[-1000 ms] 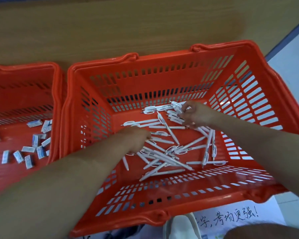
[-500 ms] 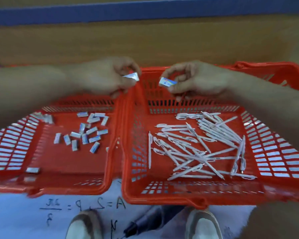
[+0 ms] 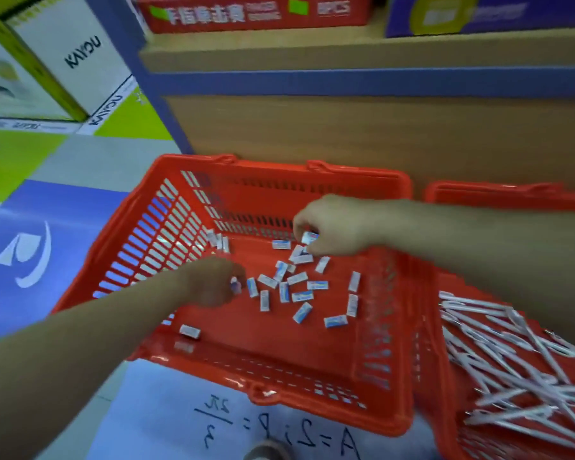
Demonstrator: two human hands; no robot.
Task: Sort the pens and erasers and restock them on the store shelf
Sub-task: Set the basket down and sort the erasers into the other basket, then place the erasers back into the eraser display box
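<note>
Facing the store shelf [image 3: 346,134] behind the eraser basket [image 3: 362,174], the person seems to be dropping erasers in, says one; the pen basket [image 3: 495,189] touches its right side, pens [image 3: 512,370] inside.

Yes, says the other. The right hand [image 3: 332,227], over its far middle, pinches one eraser [image 3: 309,237]; the left hand [image 3: 213,282], over its left middle, curls its fingers [image 3: 226,277] round a second eraser [image 3: 235,285]. Best released low over the loose erasers [image 3: 297,278], so none bounce out.

Red basket [image 3: 356,173], frame centre, contains scattered erasers [image 3: 300,296]. Left hand [image 3: 213,283], centre left, grips one eraser [image 3: 235,284]; right hand [image 3: 332,227], upper centre, pinches another eraser [image 3: 309,237]. Second basket [image 3: 492,189], lower right, contains pens [image 3: 512,360].
</note>
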